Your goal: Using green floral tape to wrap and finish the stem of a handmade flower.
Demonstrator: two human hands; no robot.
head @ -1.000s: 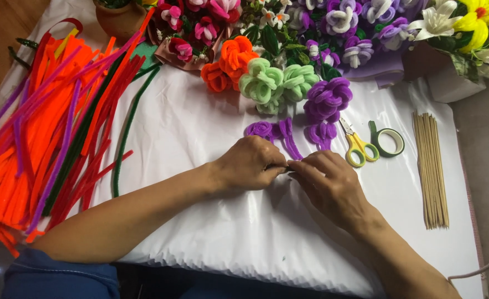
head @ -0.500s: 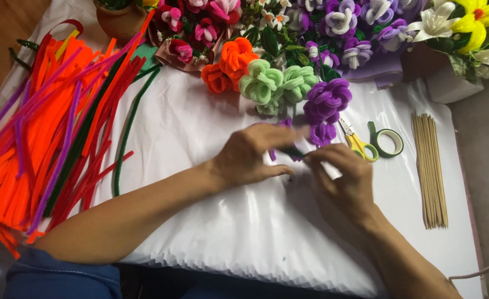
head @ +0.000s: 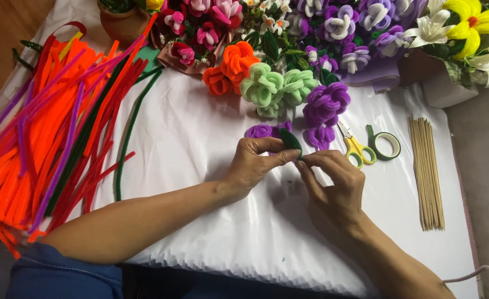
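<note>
**Both hands pinched on a small green piece over the white cloth**

Head view: I see my left hand (head: pixel 255 160) and right hand (head: pixel 333 185) meeting near the middle of the white tablecloth (head: pixel 200 138). Between them is a small dark green leaf-shaped piece (head: pixel 291 141), standing roughly upright. My left thumb and forefinger are narrowed around its lower edge, and the fingertips of my right hand close on it from the other side, so both hands grip the same piece. I cannot tell what it is made of.

Just behind the hands lies a small purple pipe-cleaner flower (head: pixel 260 131), and a little further right a larger purple flower (head: pixel 326 102) with a smaller purple one (head: pixel 321 135) beneath it. Pale green pipe-cleaner flowers (head: pixel 277 86) sit left of those, with orange ones (head: pixel 230 63) beside them.

To the right of my hands are yellow-handled scissors (head: pixel 356 148), touching or nearly touching a roll of green tape (head: pixel 385 145). Further right, a bundle of wooden sticks (head: pixel 428 171) lies lengthwise on the cloth, well apart from my hands.

Along the left side is a big spread of pipe cleaners (head: pixel 45 138), mostly orange and red with some purple, and a few dark green stems (head: pixel 128 138) at its inner edge. Finished bouquets line the far edge, including a yellow and white flower arrangement (head: pixel 466 27) at the top right and a clay pot (head: pixel 123 25) at the top left.
</note>
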